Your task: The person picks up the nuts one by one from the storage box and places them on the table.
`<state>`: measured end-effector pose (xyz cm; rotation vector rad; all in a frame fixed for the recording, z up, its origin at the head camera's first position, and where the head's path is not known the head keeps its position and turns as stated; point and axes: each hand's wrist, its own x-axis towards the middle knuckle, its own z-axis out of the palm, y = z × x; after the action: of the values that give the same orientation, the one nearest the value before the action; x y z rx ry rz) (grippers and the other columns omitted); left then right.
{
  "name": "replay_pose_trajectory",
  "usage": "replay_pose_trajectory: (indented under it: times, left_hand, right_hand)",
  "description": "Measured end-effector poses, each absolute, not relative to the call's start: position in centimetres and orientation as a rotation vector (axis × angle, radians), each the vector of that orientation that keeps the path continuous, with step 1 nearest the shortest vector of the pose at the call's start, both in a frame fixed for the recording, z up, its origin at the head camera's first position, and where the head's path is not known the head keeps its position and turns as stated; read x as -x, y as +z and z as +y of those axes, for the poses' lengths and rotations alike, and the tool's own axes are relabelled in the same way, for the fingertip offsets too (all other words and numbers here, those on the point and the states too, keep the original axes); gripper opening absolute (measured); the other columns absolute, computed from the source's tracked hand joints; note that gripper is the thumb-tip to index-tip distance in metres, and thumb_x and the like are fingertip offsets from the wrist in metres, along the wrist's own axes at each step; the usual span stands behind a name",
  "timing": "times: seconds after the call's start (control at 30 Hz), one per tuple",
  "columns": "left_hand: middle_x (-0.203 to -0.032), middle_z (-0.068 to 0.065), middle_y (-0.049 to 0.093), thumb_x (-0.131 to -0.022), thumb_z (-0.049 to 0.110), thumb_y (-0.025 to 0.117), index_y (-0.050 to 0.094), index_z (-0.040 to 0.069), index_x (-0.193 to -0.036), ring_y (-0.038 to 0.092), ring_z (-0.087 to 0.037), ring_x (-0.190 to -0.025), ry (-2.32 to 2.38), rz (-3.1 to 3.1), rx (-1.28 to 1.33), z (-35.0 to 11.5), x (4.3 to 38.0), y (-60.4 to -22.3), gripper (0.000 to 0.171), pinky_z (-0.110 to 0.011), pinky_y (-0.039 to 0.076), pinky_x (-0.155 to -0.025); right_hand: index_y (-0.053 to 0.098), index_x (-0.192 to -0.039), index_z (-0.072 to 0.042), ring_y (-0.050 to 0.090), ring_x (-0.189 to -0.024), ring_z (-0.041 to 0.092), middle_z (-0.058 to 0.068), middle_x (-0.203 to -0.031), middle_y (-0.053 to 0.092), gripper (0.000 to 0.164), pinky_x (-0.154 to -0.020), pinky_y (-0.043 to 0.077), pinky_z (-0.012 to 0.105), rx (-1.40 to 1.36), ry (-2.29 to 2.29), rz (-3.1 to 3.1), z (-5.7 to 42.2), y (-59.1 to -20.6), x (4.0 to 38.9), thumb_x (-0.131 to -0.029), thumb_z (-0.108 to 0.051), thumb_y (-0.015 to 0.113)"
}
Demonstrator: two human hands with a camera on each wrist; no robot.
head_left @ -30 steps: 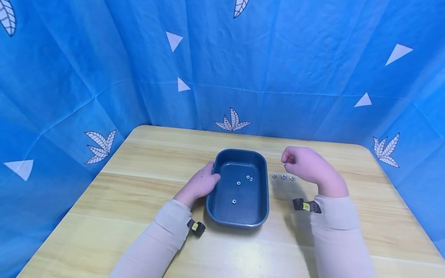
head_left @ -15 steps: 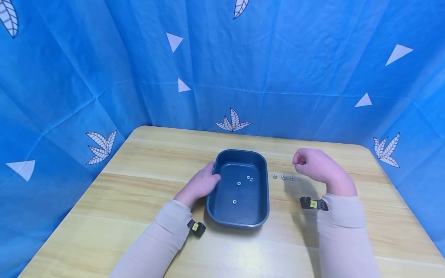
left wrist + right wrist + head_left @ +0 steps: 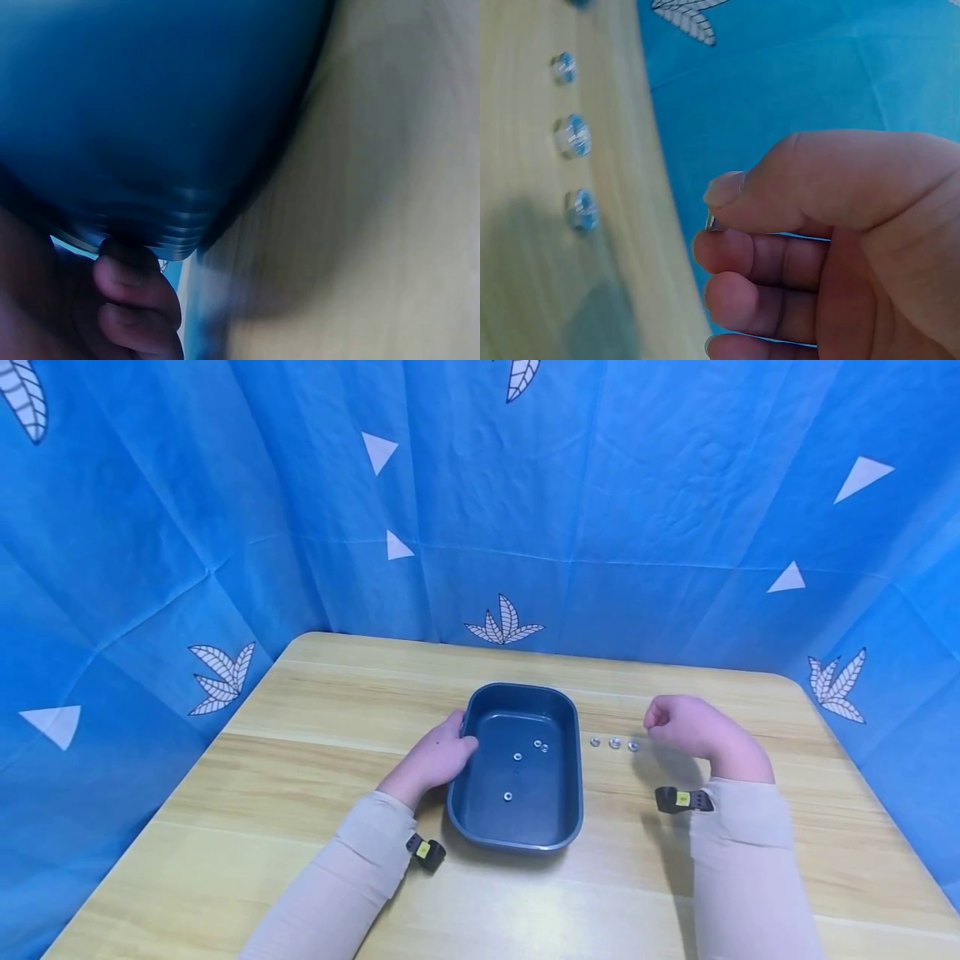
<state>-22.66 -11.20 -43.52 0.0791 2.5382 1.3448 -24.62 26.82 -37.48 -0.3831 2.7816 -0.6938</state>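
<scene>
My left hand [image 3: 433,755] grips the left rim of a dark blue rectangular tray [image 3: 513,840], thumb over the edge; in the left wrist view its fingers [image 3: 135,289] are at the tray's outer wall [image 3: 150,112]. Several small metal nuts [image 3: 517,757] lie scattered on the tray floor. To the right, my right hand [image 3: 697,728] is raised above the table. In the right wrist view its thumb and index finger pinch a small metal nut [image 3: 714,223], mostly hidden by the fingertips. Three more nuts [image 3: 574,136] stand in a row on the table, between tray and right hand.
The light wooden table [image 3: 300,777] has rounded far corners. A blue curtain [image 3: 480,510] with white leaf and triangle prints hangs behind it and along both sides. Each wrist carries a black strap with a small camera [image 3: 667,800].
My right hand has moved to the right and slightly nearer, away from the tray, with the nut in its pinch. The left hand and tray have stayed in place.
</scene>
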Motion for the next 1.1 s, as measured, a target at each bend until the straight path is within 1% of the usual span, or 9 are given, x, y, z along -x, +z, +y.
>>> replay_pose_trajectory:
  times: [0.1, 0.2, 0.27, 0.37, 0.47, 0.6, 0.77, 0.9, 1.1]
  left_hand:
    - [-0.158, -0.01, 0.041, -0.102, 0.03, 0.045, 0.03, 0.011, -0.158, 0.037, -0.036, -0.144, 1.341, 2.539, -0.077, -11.2, 22.7, -43.7, 0.062, -0.063, 0.032, -0.112]
    - [-0.158, -0.01, 0.04, -0.101, 0.03, 0.045, 0.03, 0.011, -0.158, 0.037, -0.036, -0.144, 1.343, 2.538, -0.077, -11.2, 22.7, -43.8, 0.062, -0.063, 0.031, -0.112]
    - [-0.157, -0.01, 0.041, -0.101, 0.03, 0.045, 0.03, 0.011, -0.158, 0.037, -0.036, -0.144, 1.345, 2.538, -0.08, -11.2, 22.7, -43.8, 0.062, -0.063, 0.031, -0.112]
    - [-0.157, -0.01, 0.042, -0.102, 0.03, 0.045, 0.031, 0.011, -0.158, 0.038, -0.036, -0.143, 1.343, 2.539, -0.085, -11.2, 22.7, -43.7, 0.061, -0.063, 0.032, -0.112]
    - [-0.156, -0.01, 0.042, -0.102, 0.03, 0.045, 0.031, 0.011, -0.158, 0.039, -0.036, -0.143, 1.337, 2.541, -0.087, -11.2, 22.7, -43.7, 0.061, -0.063, 0.032, -0.112]
    - [-0.156, -0.01, 0.043, -0.102, 0.03, 0.045, 0.032, 0.011, -0.157, 0.039, -0.036, -0.142, 1.332, 2.545, -0.091, -11.2, 22.7, -43.7, 0.06, -0.063, 0.033, -0.111]
    - [-0.156, -0.01, 0.042, -0.101, 0.03, 0.045, 0.031, 0.011, -0.158, 0.038, -0.035, -0.143, 1.335, 2.543, -0.091, -11.2, 22.8, -43.7, 0.061, -0.062, 0.032, -0.112]
    - [-0.157, -0.01, 0.041, -0.101, 0.03, 0.045, 0.03, 0.011, -0.158, 0.037, -0.035, -0.144, 1.332, 2.539, -0.089, -11.2, 22.8, -43.6, 0.062, -0.062, 0.031, -0.113]
    - [-0.155, -0.01, 0.044, -0.101, 0.03, 0.044, 0.033, 0.011, -0.156, 0.041, -0.034, -0.141, 1.323, 2.553, -0.1, -11.2, 22.8, -43.6, 0.059, -0.06, 0.032, -0.113]
  right_hand:
    - [0.064, -0.095, -0.007, 0.055, -0.091, 0.027, 0.006, -0.092, 0.062, 0.008, -0.076, 0.046, 0.042, 0.363, -0.692, 2.753, 27.1, -38.3, 24.7, -0.091, -0.012, 0.059]
    - [0.063, -0.092, -0.01, 0.053, -0.09, 0.026, 0.004, -0.089, 0.06, 0.005, -0.074, 0.044, 0.04, 0.354, -0.681, 2.724, 27.3, -39.2, 24.9, -0.091, -0.014, 0.06]
    - [0.062, -0.092, -0.011, 0.053, -0.09, 0.025, 0.003, -0.088, 0.059, 0.006, -0.075, 0.043, 0.041, 0.347, -0.68, 2.7, 27.5, -39.7, 25.0, -0.092, -0.016, 0.062]
    - [0.062, -0.092, -0.011, 0.053, -0.091, 0.025, 0.004, -0.089, 0.059, 0.005, -0.077, 0.044, 0.044, 0.345, -0.677, 2.677, 27.7, -40.3, 25.2, -0.091, -0.016, 0.063]
    - [0.063, -0.093, -0.009, 0.055, -0.094, 0.028, 0.006, -0.094, 0.061, 0.006, -0.081, 0.045, 0.049, 0.342, -0.682, 2.665, 27.9, -40.6, 25.3, -0.088, -0.013, 0.063]
    - [0.064, -0.096, -0.008, 0.055, -0.1, 0.032, 0.008, -0.103, 0.063, 0.011, -0.087, 0.045, 0.056, 0.3, -0.698, 2.651, 27.9, -40.9, 25.3, -0.085, -0.009, 0.062]
    - [0.064, -0.099, -0.008, 0.054, -0.101, 0.032, 0.01, -0.106, 0.062, 0.018, -0.087, 0.044, 0.054, 0.246, -0.731, 2.637, 27.8, -41.1, 25.4, -0.082, -0.005, 0.06]
    - [0.064, -0.099, -0.006, 0.054, -0.098, 0.032, 0.012, -0.105, 0.062, 0.018, -0.086, 0.044, 0.053, 0.262, -0.743, 2.64, 27.9, -41.4, 25.7, -0.082, -0.003, 0.06]
    - [0.064, -0.103, -0.007, 0.054, -0.104, 0.034, 0.012, -0.109, 0.063, 0.022, -0.091, 0.043, 0.057, 0.233, -0.741, 2.637, 27.9, -41.5, 25.7, -0.082, -0.002, 0.06]
